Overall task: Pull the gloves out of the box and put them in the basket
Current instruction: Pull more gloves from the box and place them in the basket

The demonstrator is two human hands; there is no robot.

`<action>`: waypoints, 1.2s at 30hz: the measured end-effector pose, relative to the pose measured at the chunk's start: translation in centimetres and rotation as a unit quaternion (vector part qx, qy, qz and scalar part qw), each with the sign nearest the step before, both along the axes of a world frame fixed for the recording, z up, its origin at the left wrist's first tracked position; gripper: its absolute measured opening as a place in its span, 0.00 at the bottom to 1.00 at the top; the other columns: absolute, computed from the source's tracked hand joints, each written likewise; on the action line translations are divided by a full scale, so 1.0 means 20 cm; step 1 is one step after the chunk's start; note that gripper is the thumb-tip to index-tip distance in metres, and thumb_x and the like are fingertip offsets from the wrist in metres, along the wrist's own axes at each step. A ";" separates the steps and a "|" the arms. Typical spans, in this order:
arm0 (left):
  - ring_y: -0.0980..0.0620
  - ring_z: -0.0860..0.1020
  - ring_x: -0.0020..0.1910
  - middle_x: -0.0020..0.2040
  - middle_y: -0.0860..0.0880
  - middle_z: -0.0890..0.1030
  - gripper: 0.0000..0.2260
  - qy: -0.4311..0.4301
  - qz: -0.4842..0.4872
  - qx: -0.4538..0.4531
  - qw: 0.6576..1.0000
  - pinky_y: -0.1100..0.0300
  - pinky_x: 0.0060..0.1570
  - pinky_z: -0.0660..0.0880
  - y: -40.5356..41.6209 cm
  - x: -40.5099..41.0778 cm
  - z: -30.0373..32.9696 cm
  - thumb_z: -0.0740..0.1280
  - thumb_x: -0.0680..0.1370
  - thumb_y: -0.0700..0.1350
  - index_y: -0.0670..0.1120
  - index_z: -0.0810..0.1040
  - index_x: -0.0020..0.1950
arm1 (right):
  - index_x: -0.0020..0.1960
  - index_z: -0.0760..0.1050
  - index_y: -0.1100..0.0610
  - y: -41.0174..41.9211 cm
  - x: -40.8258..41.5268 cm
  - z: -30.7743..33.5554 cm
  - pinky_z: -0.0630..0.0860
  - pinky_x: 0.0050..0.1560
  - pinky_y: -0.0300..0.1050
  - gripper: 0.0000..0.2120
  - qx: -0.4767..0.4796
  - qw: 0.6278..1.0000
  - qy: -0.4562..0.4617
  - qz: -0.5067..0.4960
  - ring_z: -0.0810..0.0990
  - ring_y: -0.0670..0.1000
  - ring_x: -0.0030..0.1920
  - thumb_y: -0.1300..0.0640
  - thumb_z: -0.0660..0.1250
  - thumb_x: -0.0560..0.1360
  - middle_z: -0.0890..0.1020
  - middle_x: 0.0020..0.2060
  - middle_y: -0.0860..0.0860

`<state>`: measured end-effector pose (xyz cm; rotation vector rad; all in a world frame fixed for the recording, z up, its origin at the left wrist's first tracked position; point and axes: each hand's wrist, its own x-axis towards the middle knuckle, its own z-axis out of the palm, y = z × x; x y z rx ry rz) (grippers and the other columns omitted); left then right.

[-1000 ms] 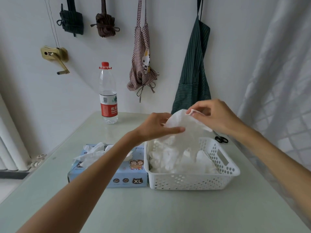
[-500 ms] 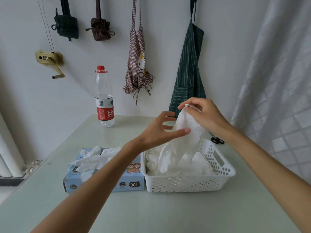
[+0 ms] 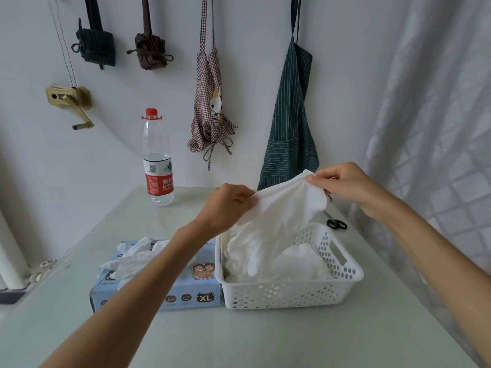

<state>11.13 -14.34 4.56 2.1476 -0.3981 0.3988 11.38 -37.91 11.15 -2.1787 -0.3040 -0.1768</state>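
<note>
A white glove (image 3: 284,211) is stretched by its cuff above the white perforated basket (image 3: 292,293). My left hand (image 3: 228,205) pinches the cuff's left edge and my right hand (image 3: 342,181) pinches its right edge. The glove's fingers hang down into the basket, onto several other white gloves (image 3: 297,264) piled there. To the basket's left lies the light blue glove box (image 3: 170,288) marked XL, with a glove (image 3: 132,254) sticking out of its top opening. My left forearm crosses over the box.
A water bottle (image 3: 157,160) with a red cap stands at the table's back. Black scissors (image 3: 336,223) lie behind the basket. Aprons (image 3: 291,123) and bags hang on the wall. A curtain (image 3: 438,128) hangs along the right side of the pale table (image 3: 239,338).
My left hand went from open fingers touching the glove to pinching its cuff. Both hands pulled apart, spreading the cuff wide above the basket.
</note>
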 end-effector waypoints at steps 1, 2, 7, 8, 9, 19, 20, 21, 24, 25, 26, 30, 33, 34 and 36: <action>0.56 0.81 0.44 0.47 0.48 0.84 0.08 -0.015 0.017 -0.014 1.000 0.57 0.50 0.79 0.01 -0.02 0.00 0.67 0.78 0.43 0.42 0.82 0.53 | 0.46 0.80 0.52 0.02 -0.01 -0.01 0.71 0.42 0.35 0.04 0.018 1.000 -0.009 -0.009 0.79 0.43 0.40 0.52 0.68 0.75 0.82 0.37 0.43; 0.57 0.81 0.44 0.47 0.48 0.84 0.08 -0.036 0.037 -0.028 0.998 0.60 0.49 0.79 0.02 -0.04 -0.01 0.66 0.78 0.44 0.43 0.82 0.53 | 0.48 0.79 0.53 0.06 -0.03 -0.03 0.71 0.40 0.34 0.05 0.032 0.999 -0.023 -0.016 0.79 0.44 0.44 0.52 0.67 0.76 0.81 0.42 0.44; 0.62 0.76 0.42 0.43 0.57 0.78 0.08 -0.109 0.128 -0.107 0.980 0.65 0.44 0.72 0.06 -0.19 0.01 0.59 0.82 0.45 0.46 0.77 0.55 | 0.51 0.71 0.52 0.28 -0.16 -0.10 0.70 0.40 0.30 0.02 0.115 0.983 -0.141 0.015 0.75 0.39 0.42 0.57 0.63 0.79 0.76 0.44 0.44; 0.64 0.74 0.40 0.42 0.58 0.77 0.08 -0.128 0.146 -0.122 0.973 0.68 0.41 0.70 0.06 -0.22 0.04 0.58 0.82 0.45 0.46 0.76 0.54 | 0.50 0.70 0.51 0.32 -0.19 -0.11 0.70 0.40 0.30 0.03 0.144 0.976 -0.164 0.022 0.75 0.39 0.41 0.59 0.62 0.79 0.76 0.44 0.45; 0.64 0.73 0.39 0.41 0.58 0.77 0.07 -0.154 0.161 -0.136 0.965 0.70 0.39 0.69 0.06 -0.25 0.06 0.57 0.82 0.44 0.47 0.75 0.53 | 0.50 0.69 0.51 0.35 -0.21 -0.12 0.70 0.41 0.29 0.04 0.174 0.967 -0.183 0.026 0.75 0.39 0.40 0.60 0.62 0.79 0.77 0.44 0.46; 0.52 0.79 0.41 0.44 0.54 0.82 0.06 -0.012 0.026 0.169 0.985 0.59 0.42 0.73 -0.02 0.12 -0.23 0.69 0.76 0.51 0.53 0.73 0.47 | 0.34 0.74 0.47 0.04 0.00 -0.64 0.68 0.32 0.33 0.16 0.083 0.988 -0.104 -0.073 0.74 0.43 0.29 0.64 0.66 0.76 0.78 0.29 0.43; 0.53 0.79 0.41 0.44 0.54 0.82 0.06 -0.011 0.004 0.216 0.976 0.59 0.41 0.73 -0.04 0.17 -0.26 0.69 0.76 0.52 0.53 0.74 0.47 | 0.34 0.78 0.46 0.01 0.02 -0.67 0.65 0.29 0.30 0.18 0.033 0.994 -0.071 -0.070 0.73 0.41 0.26 0.65 0.65 0.76 0.78 0.27 0.40; 0.53 0.79 0.41 0.45 0.54 0.83 0.05 -0.014 -0.014 0.257 0.966 0.59 0.41 0.72 -0.07 0.21 -0.28 0.68 0.76 0.52 0.52 0.76 0.48 | 0.35 0.81 0.47 -0.02 0.05 -0.68 0.65 0.28 0.29 0.18 -0.016 0.997 -0.039 -0.065 0.72 0.39 0.24 0.66 0.64 0.76 0.78 0.25 0.36; 0.50 0.79 0.45 0.48 0.52 0.83 0.08 -0.035 -0.043 0.359 0.932 0.58 0.44 0.73 -0.13 0.30 -0.31 0.66 0.77 0.53 0.52 0.77 0.53 | 0.43 0.84 0.49 -0.07 0.10 -0.69 0.69 0.40 0.27 0.16 -0.141 0.989 -0.002 -0.049 0.77 0.36 0.38 0.65 0.62 0.78 0.84 0.45 0.39; 0.50 0.79 0.46 0.49 0.52 0.83 0.09 -0.048 -0.045 0.388 0.920 0.58 0.43 0.72 -0.14 0.33 -0.32 0.65 0.78 0.54 0.52 0.77 0.54 | 0.46 0.84 0.49 -0.07 0.11 -0.68 0.70 0.45 0.31 0.16 -0.169 0.985 0.004 -0.046 0.79 0.39 0.45 0.64 0.61 0.78 0.84 0.50 0.43; 0.50 0.79 0.47 0.50 0.52 0.83 0.10 -0.067 -0.046 0.412 0.907 0.59 0.42 0.70 -0.16 0.36 -0.32 0.64 0.78 0.54 0.52 0.78 0.55 | 0.49 0.84 0.49 -0.08 0.13 -0.68 0.71 0.48 0.33 0.16 -0.194 0.980 0.010 -0.044 0.80 0.44 0.50 0.64 0.60 0.79 0.83 0.54 0.45; 0.49 0.78 0.47 0.50 0.52 0.81 0.12 -0.144 -0.066 0.488 0.858 0.58 0.41 0.71 -0.19 0.41 -0.33 0.60 0.80 0.55 0.49 0.77 0.55 | 0.60 0.80 0.52 -0.11 0.18 -0.67 0.72 0.50 0.36 0.15 -0.238 0.969 0.071 -0.005 0.78 0.43 0.46 0.63 0.63 0.77 0.81 0.49 0.42; 0.47 0.79 0.43 0.46 0.49 0.81 0.12 -0.192 -0.090 0.521 0.827 0.54 0.37 0.76 -0.20 0.43 -0.35 0.64 0.78 0.52 0.46 0.78 0.55 | 0.63 0.76 0.52 -0.13 0.22 -0.67 0.65 0.33 0.33 0.20 -0.275 0.952 0.131 0.019 0.67 0.38 0.33 0.65 0.67 0.73 0.65 0.34 0.40; 0.47 0.80 0.39 0.43 0.49 0.81 0.10 -0.221 -0.091 0.523 0.818 0.55 0.33 0.77 -0.20 0.43 -0.36 0.69 0.76 0.50 0.45 0.79 0.52 | 0.65 0.74 0.52 -0.13 0.22 -0.66 0.64 0.32 0.33 0.22 -0.292 0.945 0.144 0.021 0.67 0.39 0.35 0.65 0.67 0.72 0.65 0.35 0.42; 0.47 0.79 0.34 0.39 0.48 0.81 0.08 -0.254 -0.076 0.515 0.815 0.57 0.27 0.76 -0.21 0.41 -0.35 0.74 0.71 0.46 0.45 0.80 0.47 | 0.68 0.71 0.52 -0.12 0.23 -0.66 0.67 0.40 0.36 0.25 -0.329 0.929 0.165 0.028 0.72 0.45 0.47 0.66 0.66 0.72 0.71 0.47 0.47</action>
